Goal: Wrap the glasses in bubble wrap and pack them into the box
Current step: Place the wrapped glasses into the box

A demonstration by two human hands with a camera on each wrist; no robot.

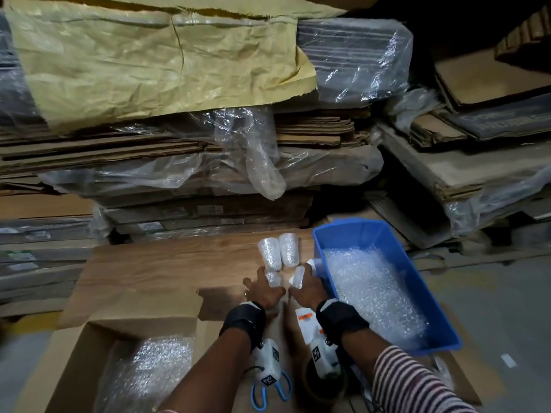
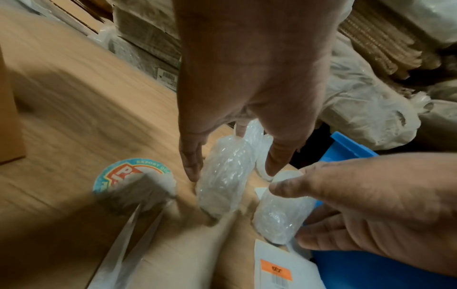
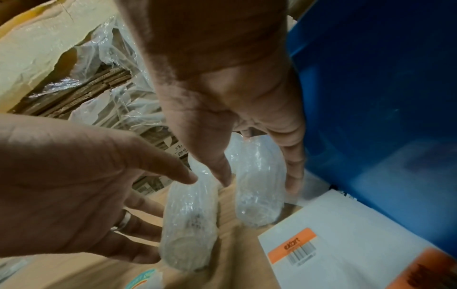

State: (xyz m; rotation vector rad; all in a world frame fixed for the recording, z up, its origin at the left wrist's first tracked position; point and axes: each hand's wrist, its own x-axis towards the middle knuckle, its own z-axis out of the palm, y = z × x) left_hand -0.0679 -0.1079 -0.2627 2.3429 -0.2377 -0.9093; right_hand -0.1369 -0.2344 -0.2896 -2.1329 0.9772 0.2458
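Note:
Two bubble-wrapped glasses [image 1: 279,252] lie side by side on the flat cardboard [image 1: 167,263]. Just nearer me, my left hand [image 1: 269,282] holds a third wrapped glass [image 2: 222,183], thumb on one side and fingers on the other. Beside it, next to the blue bin, my right hand [image 1: 301,278] grips a fourth wrapped glass [image 3: 257,187] the same way. Both glasses rest on or just above the cardboard. The open cardboard box [image 1: 89,338], lined with bubble wrap [image 1: 149,371], stands at the lower left.
A blue bin [image 1: 417,272] full of bubble wrap stands on the right, touching my right hand's side. Blue-handled scissors [image 1: 271,389] lie under my left forearm. A white label sheet [image 3: 346,234] lies by the bin. Stacked flat cartons in plastic rise behind.

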